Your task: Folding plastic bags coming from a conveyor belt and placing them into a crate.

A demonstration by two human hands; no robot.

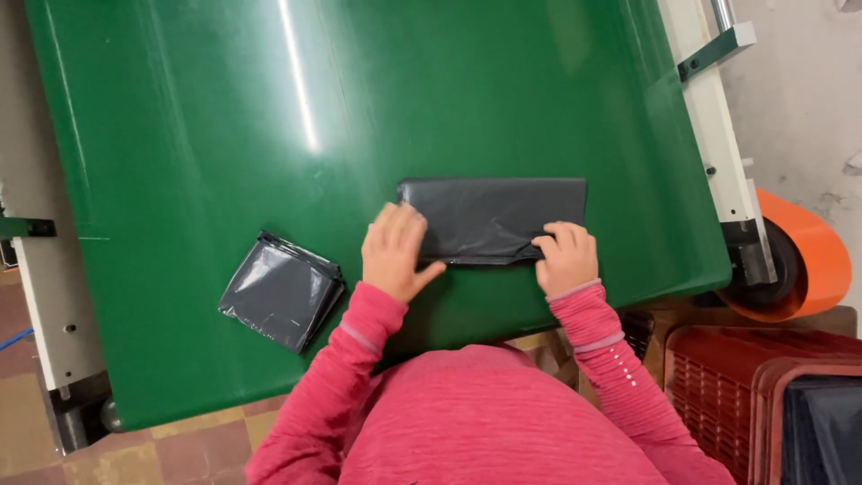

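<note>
Under both hands [395,251], black bag [494,218] lengthwise left-right.

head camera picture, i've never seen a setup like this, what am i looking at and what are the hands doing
This is one view from a camera worn on a person's head, looking straight down. The pink sleeves at the bottom are that person's own arms. They stand at a wide glossy green belt surface set in a white metal frame. The left hand lies flat on the left end of a long folded dark grey plastic bag; the right hand pinches its near edge. A second, square folded dark grey plastic bag lies to the left, untouched. Red plastic crates stand at lower right.
</note>
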